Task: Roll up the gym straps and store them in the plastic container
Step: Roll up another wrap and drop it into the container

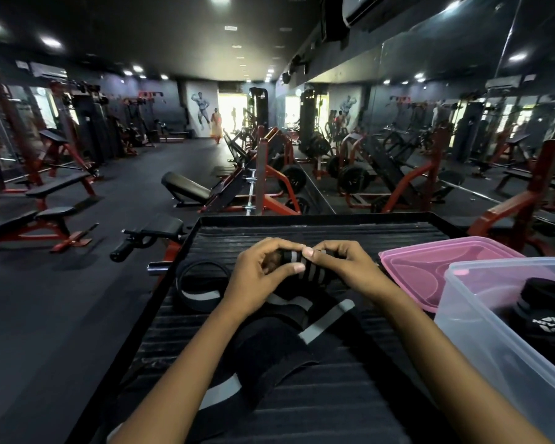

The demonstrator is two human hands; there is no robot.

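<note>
My left hand point(263, 270) and my right hand point(343, 267) both grip a partly rolled black strap with grey stripes point(308, 267) above a black ribbed platform point(398, 232). Its loose tail point(327, 318) trails down toward me. A second strap point(199, 286) lies looped to the left of my left hand. More black strap material point(269, 350) lies between my forearms. At the right stands the clear plastic container point(481, 325), with a rolled strap point(545, 309) inside.
A pink lid point(407, 267) lies behind the container on the platform. Benches point(48, 193) and weight machines point(269, 174) fill the gym floor ahead. A mirror wall point(462, 107) runs along the right. A person point(216, 125) walks far off.
</note>
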